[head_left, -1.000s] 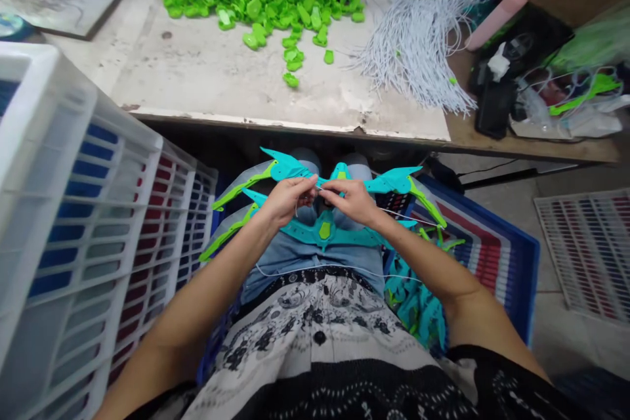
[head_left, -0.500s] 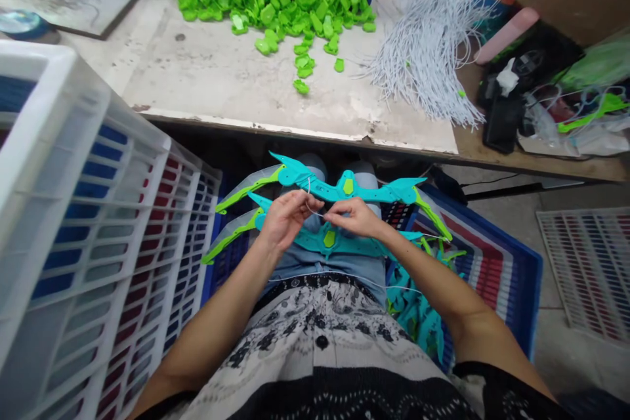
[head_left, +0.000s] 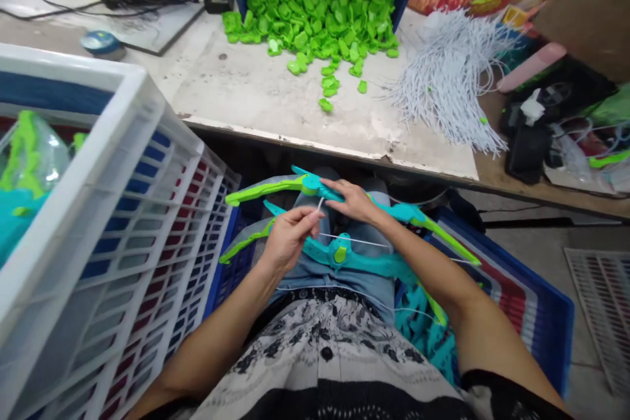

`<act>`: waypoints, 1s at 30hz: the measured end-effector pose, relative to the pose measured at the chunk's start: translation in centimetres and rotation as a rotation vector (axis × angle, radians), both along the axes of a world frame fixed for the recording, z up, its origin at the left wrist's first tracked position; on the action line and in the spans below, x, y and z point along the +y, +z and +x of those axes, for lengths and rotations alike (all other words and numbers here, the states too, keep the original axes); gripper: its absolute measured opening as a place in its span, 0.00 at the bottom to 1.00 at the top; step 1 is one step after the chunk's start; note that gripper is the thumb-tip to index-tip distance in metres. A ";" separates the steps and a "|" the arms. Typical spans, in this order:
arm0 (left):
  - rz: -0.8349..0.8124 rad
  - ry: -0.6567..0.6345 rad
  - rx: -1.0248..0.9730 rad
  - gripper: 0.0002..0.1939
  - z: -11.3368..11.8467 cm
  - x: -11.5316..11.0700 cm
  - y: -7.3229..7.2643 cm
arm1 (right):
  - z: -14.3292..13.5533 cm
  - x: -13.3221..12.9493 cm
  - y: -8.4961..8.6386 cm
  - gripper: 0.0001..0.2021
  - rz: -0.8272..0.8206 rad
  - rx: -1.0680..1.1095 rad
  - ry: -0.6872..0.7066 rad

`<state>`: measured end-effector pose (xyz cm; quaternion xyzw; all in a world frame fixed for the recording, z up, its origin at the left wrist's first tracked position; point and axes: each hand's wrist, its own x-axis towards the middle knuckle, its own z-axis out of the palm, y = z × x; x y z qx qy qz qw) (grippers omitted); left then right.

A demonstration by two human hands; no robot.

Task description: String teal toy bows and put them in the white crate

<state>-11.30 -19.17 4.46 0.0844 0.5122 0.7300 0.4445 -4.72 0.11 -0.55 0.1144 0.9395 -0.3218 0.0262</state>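
Two teal and green toy bows lie across my lap, the upper bow farther from my body and the lower bow nearer. My left hand pinches the end of a white string between thumb and fingers, just below the upper bow's left part. My right hand rests over the upper bow, its fingers wrapped on the teal body near the left joint and hiding part of it. The string runs rightward from near my left hand and passes under my right forearm.
Green pieces spill from a blue bin onto the table. White strings lie at the right. A white crate stands at my left, and a blue crate with teal parts at my right.
My right hand has left the string by my left hand and moved up onto the upper bow. That bow has tilted, its right end lower. The view has shifted left.
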 end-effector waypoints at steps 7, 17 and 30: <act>-0.184 0.477 0.394 0.10 -6.3 -3.0 1.0 | 0.2 4.1 1.1 0.33 -0.690 -0.226 -0.017; -0.365 0.441 0.763 0.11 -7.7 -2.7 2.2 | -0.2 4.3 1.4 0.34 -0.730 -0.284 -0.098; -0.328 0.457 0.782 0.11 -8.1 -2.0 2.2 | -0.1 4.2 1.4 0.34 -0.720 -0.270 -0.074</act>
